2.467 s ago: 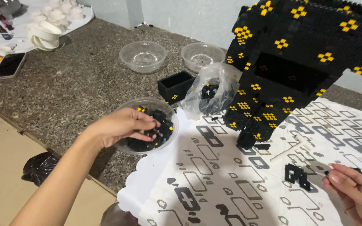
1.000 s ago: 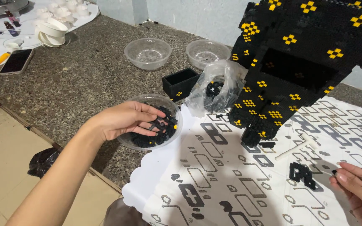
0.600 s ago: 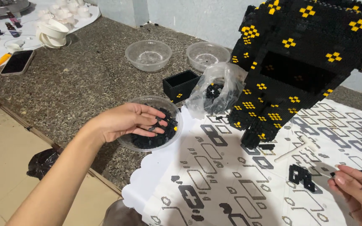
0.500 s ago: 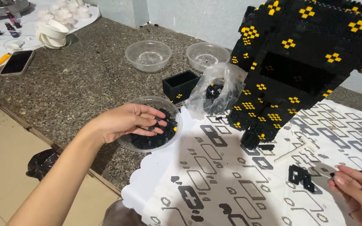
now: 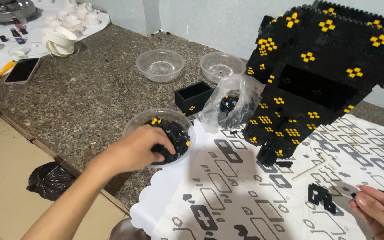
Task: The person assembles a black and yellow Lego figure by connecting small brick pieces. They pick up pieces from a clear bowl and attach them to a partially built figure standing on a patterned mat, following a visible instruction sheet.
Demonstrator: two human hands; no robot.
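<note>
My left hand [image 5: 136, 151] reaches into a clear plastic bowl [image 5: 135, 122] of small black and yellow bricks, its fingers curled down into the pile. My right hand [image 5: 378, 213] rests at the lower right on the white printed sheet [image 5: 245, 195]. Its fingers are pinched together around a small black piece. A small black brick assembly [image 5: 322, 198] lies just left of it. The big black and yellow brick model [image 5: 321, 75] stands behind, at the upper right.
A clear bag of black bricks [image 5: 230, 106] and a small black brick box [image 5: 193, 97] sit between bowl and model. Two empty clear bowls [image 5: 160, 64] [image 5: 222, 66] stand behind. A white stick [image 5: 312, 169] lies on the sheet. A phone [image 5: 22, 70] and white cups are far left; a black bag [image 5: 50, 180] lies below the counter edge.
My left hand has sunk from hovering with spread fingers into the bowl and curled onto the bricks. My right hand has stayed at the lower right.
</note>
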